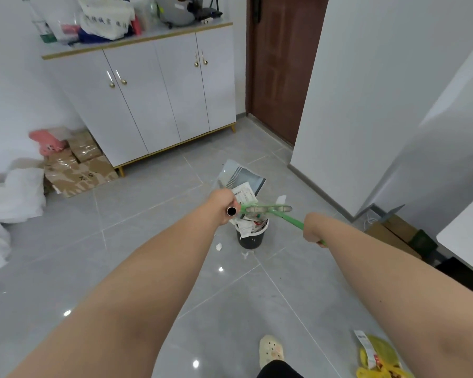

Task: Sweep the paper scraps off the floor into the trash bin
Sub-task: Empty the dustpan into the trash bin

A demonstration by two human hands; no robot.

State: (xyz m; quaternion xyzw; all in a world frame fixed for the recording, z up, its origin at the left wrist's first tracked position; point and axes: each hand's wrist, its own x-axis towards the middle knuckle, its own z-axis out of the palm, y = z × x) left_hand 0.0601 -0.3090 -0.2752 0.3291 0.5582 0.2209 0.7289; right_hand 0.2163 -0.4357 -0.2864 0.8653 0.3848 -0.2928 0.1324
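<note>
Right now two small white paper scraps (218,246) are lying on the grey tiled floor (137,257) just beside the foot of the black trash bin (250,240), one to its left and one in front of it. Crumpled papers and printed slips are heaping up above the bin's rim. A grey dustpan (245,174) is tilting over the far side of the bin, its toothed edge showing. The left grip (224,206) is wrapping its fingers closed round the dustpan's metal tube handle, whose open end is pointing at the camera. The green broom (268,208) is lying with its head across the top of the heap. The right grip (312,230) is curling tightly round the broom's green handle, lower down and to the right of the bin.

A foot in a cream clog (271,348) is standing on the floor near the bottom edge, with a yellow plastic bag (380,358) lying to its right. A white cabinet (153,99) with gold handles is standing behind the bin, cluttered with bags on top. Cardboard boxes (79,170) and a pink plush toy (47,141) are sitting to its left, and a brown door (279,64) is showing to its right.
</note>
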